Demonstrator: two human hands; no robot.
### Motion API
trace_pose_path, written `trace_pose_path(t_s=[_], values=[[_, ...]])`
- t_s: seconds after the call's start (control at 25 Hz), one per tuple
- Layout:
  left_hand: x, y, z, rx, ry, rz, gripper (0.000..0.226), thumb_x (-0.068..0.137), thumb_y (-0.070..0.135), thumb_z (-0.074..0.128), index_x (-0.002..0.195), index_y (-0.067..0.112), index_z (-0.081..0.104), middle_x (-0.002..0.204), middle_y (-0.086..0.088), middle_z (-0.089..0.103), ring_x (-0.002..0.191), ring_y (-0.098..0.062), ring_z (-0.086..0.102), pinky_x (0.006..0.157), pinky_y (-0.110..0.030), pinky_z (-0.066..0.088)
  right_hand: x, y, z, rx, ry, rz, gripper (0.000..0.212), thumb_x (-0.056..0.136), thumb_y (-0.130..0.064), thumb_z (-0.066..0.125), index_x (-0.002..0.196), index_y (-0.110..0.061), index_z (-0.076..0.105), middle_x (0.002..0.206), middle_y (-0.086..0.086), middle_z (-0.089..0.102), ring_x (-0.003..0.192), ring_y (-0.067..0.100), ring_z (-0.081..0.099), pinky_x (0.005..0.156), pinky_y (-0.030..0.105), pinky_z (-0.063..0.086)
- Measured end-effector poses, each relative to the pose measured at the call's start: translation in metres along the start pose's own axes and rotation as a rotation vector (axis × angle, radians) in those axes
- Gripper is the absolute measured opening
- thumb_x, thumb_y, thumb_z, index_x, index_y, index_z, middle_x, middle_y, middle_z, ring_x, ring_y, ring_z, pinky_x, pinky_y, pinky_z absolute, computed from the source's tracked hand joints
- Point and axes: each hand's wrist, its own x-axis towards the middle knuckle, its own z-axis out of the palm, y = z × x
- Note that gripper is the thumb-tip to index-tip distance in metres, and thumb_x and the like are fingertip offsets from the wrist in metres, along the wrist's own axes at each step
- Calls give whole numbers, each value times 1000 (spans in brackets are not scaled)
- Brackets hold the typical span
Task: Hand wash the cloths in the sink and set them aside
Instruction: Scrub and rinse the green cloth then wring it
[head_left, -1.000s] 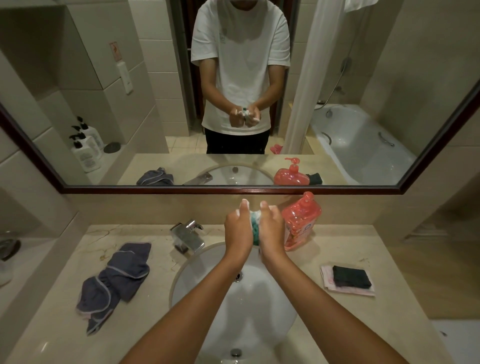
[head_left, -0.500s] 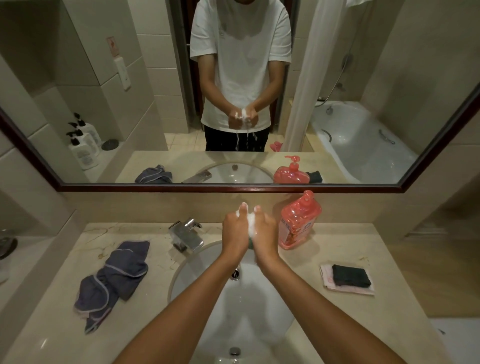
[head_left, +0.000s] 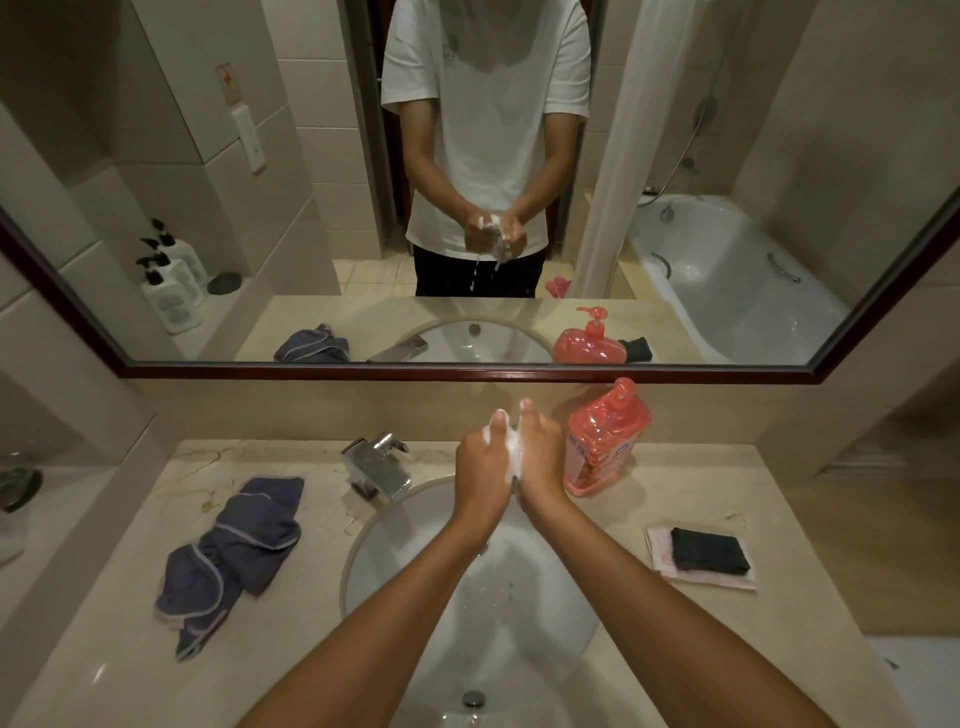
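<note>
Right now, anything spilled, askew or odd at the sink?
Nothing damaged. Foam drips from the soapy cloth wrung between left hand and right hand above the sink. The grey cloth lies crumpled on the counter.

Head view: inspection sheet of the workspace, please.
Surface: beige stone counter round a white sink, wet inside.
Job's things: soapy cloth, mostly hidden between the hands over the sink; grey cloth crumpled on the counter left of the sink; dark cloth folded on a pink cloth at right.
Clutter: pink soap bottle behind the sink, at right.
Grippers: left hand and right hand both grip the soapy cloth, foam on the fingers.
Cables: nothing seen.
Surroundings: tap, mirror, reflected tub.
</note>
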Motion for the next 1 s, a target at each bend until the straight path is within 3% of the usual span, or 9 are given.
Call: trace_pose_path(t_s=[0.2,0.32,0.44,0.64,0.76,0.88,1.0], values=[[15,-1,-8,-7,-4,-16,54,108,31,42,56,17,45,44,8,46,39,-1,40,45,-23,30,-13,10,7,-75,-31,-21,51,105,-33,43,59,-15,54,54,-3,54,54,15,52,54,29,39],[5,-4,-1,34,-12,13,55,107,33,42,55,20,49,45,8,50,41,1,44,45,-21,32,2,0,1,-27,-3,-47,51,106,-26,44,57,-10,49,54,7,50,52,19,47,55,32,36],[16,-3,-5,14,-4,-34,56,108,32,41,54,17,45,45,6,47,40,-4,41,47,-27,31,-8,8,8,-67,-15,-48,53,106,-30,42,62,-3,53,56,15,49,55,19,48,57,32,36],[10,-5,2,9,-13,-59,54,107,35,43,57,18,53,47,7,53,41,0,48,45,-22,34,6,0,1,-45,-27,-33,44,107,-22,43,63,-17,49,60,1,50,47,3,50,54,24,41],[21,-3,-3,-24,-22,-80,55,108,33,43,55,17,46,39,9,47,36,1,41,45,-24,31,-7,6,10,23,-1,6,45,105,-25,45,63,-13,54,59,6,51,56,18,50,58,30,37],[18,-3,-1,-37,-29,-83,55,108,33,43,55,18,44,38,9,44,36,0,39,45,-24,30,-7,7,8,56,19,33,49,105,-26,45,57,-18,47,52,-1,46,53,18,46,59,32,36],[12,-4,0,-10,-28,-24,56,108,31,43,53,19,47,39,9,47,39,-1,42,46,-24,31,-2,3,4,18,-11,29,46,106,-26,43,63,-12,51,59,8,53,50,10,51,58,31,40]])
